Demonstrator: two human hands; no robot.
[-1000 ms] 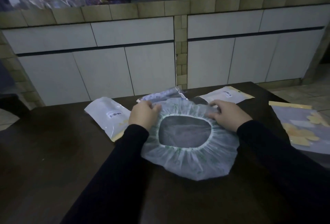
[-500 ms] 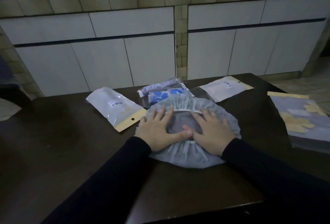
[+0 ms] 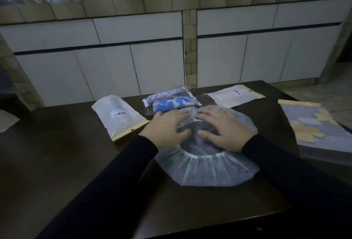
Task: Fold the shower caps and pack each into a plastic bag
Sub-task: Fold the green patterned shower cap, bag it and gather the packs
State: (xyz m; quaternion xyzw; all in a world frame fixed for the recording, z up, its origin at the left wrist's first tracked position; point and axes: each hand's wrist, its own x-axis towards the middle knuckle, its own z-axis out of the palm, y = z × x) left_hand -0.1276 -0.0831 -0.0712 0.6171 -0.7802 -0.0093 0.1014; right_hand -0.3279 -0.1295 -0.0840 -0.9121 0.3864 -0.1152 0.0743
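A translucent white shower cap (image 3: 207, 170) with a gathered elastic rim lies spread on the dark wooden table (image 3: 57, 162), its opening facing up. My left hand (image 3: 167, 126) and my right hand (image 3: 226, 130) rest flat on its far half, fingers spread, pressing the plastic down. An empty plastic bag (image 3: 119, 115) with a barcode label and a yellow strip lies to the left of my left hand. Two packed bags, one with a blue-spotted cap (image 3: 174, 104) and one with a patterned cap (image 3: 167, 93), lie just beyond my hands.
Another white bag (image 3: 234, 95) lies at the table's far right. A stack of clear bags with yellow shapes (image 3: 316, 130) sits at the right edge. White cabinet doors (image 3: 106, 71) and a tiled counter stand behind the table.
My hands moved from gripping the cap's far sides onto its top and now press flat on its far half. The cap's near edge shows more in front of my wrists.
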